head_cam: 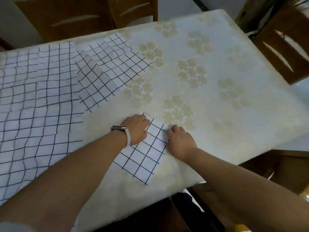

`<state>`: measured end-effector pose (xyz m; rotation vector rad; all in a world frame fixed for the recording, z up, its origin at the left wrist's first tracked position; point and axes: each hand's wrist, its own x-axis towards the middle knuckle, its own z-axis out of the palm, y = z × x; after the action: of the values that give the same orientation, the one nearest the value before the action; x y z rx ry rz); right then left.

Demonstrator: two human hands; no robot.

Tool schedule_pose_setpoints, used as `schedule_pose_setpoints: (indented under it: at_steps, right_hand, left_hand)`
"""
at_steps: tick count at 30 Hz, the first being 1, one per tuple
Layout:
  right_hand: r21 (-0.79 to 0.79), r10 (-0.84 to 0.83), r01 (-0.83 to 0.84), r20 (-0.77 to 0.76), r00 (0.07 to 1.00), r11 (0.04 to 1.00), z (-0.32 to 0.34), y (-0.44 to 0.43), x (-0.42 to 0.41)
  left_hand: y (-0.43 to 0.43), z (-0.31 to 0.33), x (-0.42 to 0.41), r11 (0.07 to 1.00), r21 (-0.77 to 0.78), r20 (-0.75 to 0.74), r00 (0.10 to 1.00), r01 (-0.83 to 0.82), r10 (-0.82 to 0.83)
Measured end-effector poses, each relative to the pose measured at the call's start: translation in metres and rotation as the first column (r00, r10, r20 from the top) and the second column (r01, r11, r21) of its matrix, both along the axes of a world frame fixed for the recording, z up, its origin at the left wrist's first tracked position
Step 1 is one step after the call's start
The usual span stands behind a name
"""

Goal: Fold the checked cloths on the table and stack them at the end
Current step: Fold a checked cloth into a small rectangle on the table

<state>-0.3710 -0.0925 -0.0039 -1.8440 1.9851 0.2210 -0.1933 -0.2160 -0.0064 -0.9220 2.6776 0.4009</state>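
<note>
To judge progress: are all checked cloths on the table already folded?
No, only the small cloth is folded; the large cloth at the left lies spread open.

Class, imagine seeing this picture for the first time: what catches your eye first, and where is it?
The small folded checked cloth lies near the front edge of the table, held between the left hand and right hand. Larger checked cloths lie rumpled across the left side.
</note>
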Motion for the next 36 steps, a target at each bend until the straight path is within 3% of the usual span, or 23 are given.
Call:
schedule_pose_setpoints:
  at_steps: [11, 18, 32, 36]
  right_hand:
    - [-0.028, -0.174, 0.175, 0.028, 0.984, 0.984, -0.008, -0.020, -0.004]
    - [0.006, -0.207, 0.207, 0.086, 0.975, 0.978, -0.010, -0.032, -0.005]
    - [0.029, -0.171, 0.169, 0.241, 0.955, 0.985, 0.002, -0.031, -0.006]
    - [0.019, -0.201, 0.203, 0.264, 0.943, 0.979, 0.020, -0.029, -0.012]
  left_hand:
    - [-0.036, 0.006, -0.044, 0.963, -0.057, 0.211, 0.946, 0.262, -0.245]
    - [-0.039, 0.004, -0.056, 0.965, 0.057, 0.320, 0.910, 0.258, -0.262]
    - [-0.017, 0.019, -0.037, 0.980, 0.195, 0.119, 0.992, 0.028, -0.052]
    - [-0.020, 0.033, -0.035, 0.982, 0.185, 0.069, 0.997, 0.029, -0.042]
